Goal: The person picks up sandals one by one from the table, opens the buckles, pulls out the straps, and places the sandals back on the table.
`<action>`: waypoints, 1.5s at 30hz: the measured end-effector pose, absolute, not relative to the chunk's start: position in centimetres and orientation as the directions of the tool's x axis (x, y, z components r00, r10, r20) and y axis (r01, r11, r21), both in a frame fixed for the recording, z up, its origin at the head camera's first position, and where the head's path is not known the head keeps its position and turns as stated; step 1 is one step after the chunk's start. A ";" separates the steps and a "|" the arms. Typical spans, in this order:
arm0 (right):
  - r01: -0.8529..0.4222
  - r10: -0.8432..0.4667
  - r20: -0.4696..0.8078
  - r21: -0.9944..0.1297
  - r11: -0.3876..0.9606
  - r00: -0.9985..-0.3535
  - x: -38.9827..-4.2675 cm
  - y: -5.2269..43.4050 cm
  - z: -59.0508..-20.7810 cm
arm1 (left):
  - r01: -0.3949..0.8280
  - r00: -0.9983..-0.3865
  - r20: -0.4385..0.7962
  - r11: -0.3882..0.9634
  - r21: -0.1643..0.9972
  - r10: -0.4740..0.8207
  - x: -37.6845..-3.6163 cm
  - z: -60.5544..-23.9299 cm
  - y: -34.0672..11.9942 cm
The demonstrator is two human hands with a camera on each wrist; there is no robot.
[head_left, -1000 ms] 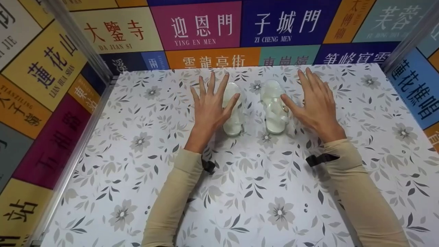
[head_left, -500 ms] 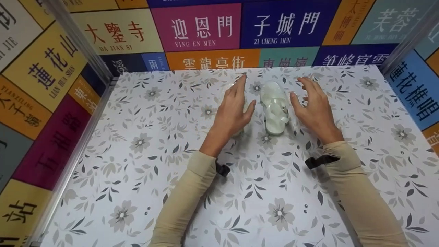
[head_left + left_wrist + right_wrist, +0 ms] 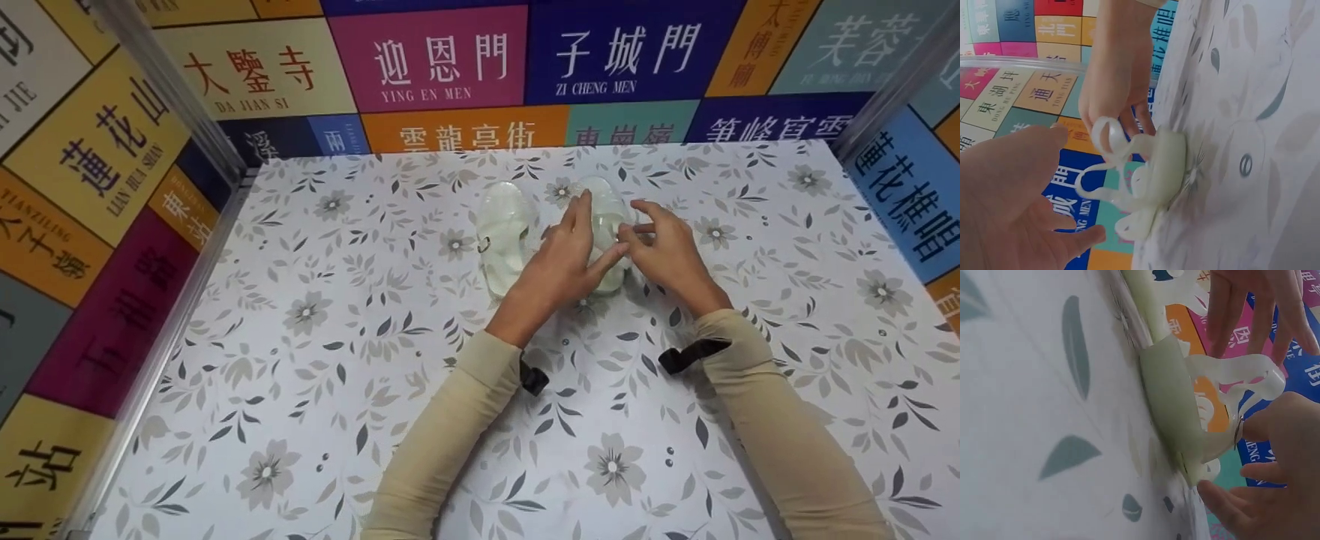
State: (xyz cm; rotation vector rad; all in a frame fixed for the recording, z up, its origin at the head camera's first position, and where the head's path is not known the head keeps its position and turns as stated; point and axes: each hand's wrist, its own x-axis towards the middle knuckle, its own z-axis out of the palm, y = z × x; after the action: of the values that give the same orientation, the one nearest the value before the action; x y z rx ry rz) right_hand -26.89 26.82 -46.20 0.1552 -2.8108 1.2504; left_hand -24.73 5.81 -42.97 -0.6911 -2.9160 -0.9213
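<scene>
A pair of pale, pearly jelly sandals stands side by side near the table's back. Over the right sandal (image 3: 600, 192) my left hand (image 3: 562, 259) hovers with extended fingers, hiding much of its straps in the head view. My right hand (image 3: 667, 251) is at that sandal's outer side. In the right wrist view its thumb meets the buckled strap (image 3: 1221, 444) and a fingertip lies by the sole (image 3: 1168, 394). Loose straps (image 3: 1109, 143) rise in loops in the left wrist view. The left sandal (image 3: 499, 251), with a small buckle, stands free of both hands.
A white tablecloth (image 3: 315, 420) with grey flowers and leaves covers the table. Colourful panels (image 3: 442, 60) with Chinese lettering enclose the back and sides. A black strap (image 3: 534, 376) is on the left wrist, another (image 3: 682, 358) on the right.
My left hand has swept rightward from the left sandal, uncovering it, to above the right one. My right hand has shifted inward and its thumb has come to the strap.
</scene>
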 end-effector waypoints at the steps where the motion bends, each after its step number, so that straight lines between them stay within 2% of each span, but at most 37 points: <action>1: -0.106 -0.074 0.076 -0.745 0.659 -0.994 -26.9 26.8 -46.3 | 0.393 -0.908 0.110 0.734 0.554 0.403 -24.8 -43.3 6.1; 9: -0.080 -0.114 0.014 -0.798 0.597 -0.993 -27.4 26.6 -47.4 | 0.196 -0.943 -0.078 0.729 0.656 0.323 -25.5 -45.3 7.2; 15: -0.073 -0.125 0.003 -0.825 0.561 -0.992 -27.5 26.8 -48.0 | 0.169 -0.945 -0.091 0.710 0.684 0.313 -26.3 -46.2 7.4; 20: -0.046 -0.121 -0.014 -0.874 0.484 -0.993 -27.5 26.7 -48.2 | 0.131 -0.950 -0.094 0.652 0.747 0.298 -27.0 -46.6 7.5; 23: -0.048 -0.119 -0.011 -0.874 0.483 -0.993 -27.5 26.5 -48.3 | 0.104 -0.956 -0.094 0.617 0.780 0.279 -27.2 -46.8 7.5; 28: -0.082 -0.110 0.029 -0.852 0.517 -0.993 -27.4 26.5 -48.4 | 0.119 -0.965 -0.041 0.574 0.810 0.258 -27.3 -46.9 7.6; 39: -0.071 -0.130 0.022 -0.919 0.387 -0.991 -27.2 27.0 -48.1 | 0.300 -0.939 0.111 0.622 0.724 0.324 -26.2 -46.6 7.9; 45: -0.113 -0.145 0.062 -0.919 0.377 -0.987 -26.8 26.6 -47.5 | 0.317 -0.937 0.133 0.628 0.711 0.322 -25.3 -46.2 7.2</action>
State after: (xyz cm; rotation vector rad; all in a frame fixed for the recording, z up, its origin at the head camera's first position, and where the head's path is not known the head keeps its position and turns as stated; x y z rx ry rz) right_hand -26.80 26.61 -47.50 0.2467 -2.6304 1.7523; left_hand -25.31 7.21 -46.24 -0.5578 -2.8400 -1.2387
